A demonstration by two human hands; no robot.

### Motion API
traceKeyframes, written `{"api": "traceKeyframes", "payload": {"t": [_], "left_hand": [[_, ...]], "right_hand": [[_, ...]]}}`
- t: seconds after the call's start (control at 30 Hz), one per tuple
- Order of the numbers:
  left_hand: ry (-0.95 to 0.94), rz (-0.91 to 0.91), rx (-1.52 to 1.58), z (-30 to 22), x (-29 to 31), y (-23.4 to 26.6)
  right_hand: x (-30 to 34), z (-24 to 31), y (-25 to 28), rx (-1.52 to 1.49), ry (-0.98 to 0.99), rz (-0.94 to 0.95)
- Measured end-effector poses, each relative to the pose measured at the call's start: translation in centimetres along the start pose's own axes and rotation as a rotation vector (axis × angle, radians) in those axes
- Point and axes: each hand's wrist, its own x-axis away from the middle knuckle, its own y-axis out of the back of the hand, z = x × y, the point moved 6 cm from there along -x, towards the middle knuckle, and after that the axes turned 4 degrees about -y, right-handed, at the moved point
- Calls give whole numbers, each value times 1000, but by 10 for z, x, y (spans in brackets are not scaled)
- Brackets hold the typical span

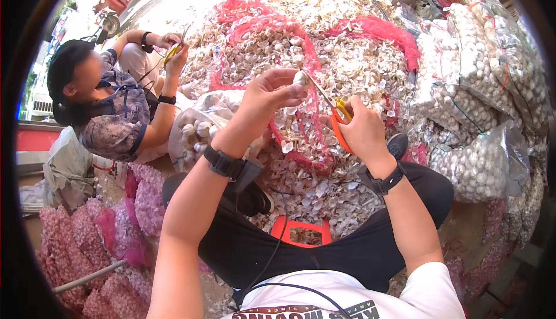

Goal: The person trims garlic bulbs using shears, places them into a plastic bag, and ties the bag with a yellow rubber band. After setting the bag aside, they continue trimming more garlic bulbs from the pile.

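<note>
My left hand (277, 89) is raised over the heap and pinches a garlic bulb (300, 80) between thumb and fingers. From the right, my right hand (363, 128) grips a pair of scissors (340, 123) with orange and yellow handles. The scissor blades point up and left, their tips close to the bulb; whether they touch it I cannot tell. Below both hands spreads a pile of garlic skins and trimmings (347, 188), with some bulbs lying on red netting (315, 157).
A co-worker (119, 99) sits at the left, holding yellow-handled scissors (172, 56). Beside them is a clear bag of garlic (194, 133). Filled garlic bags (472, 165) are stacked at the right. Pinkish net sacks (81, 249) lie lower left. A red stool (301, 226) shows between my legs.
</note>
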Motion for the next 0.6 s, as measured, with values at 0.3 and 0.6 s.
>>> {"api": "traceKeyframes", "payload": {"t": [0.3, 0.6], "left_hand": [[23, 14, 105, 9, -6, -6], [1, -12, -1, 10, -8, -1]], "right_hand": [[6, -3, 9, -7, 153, -186], [6, -4, 7, -40, 131, -184]]}}
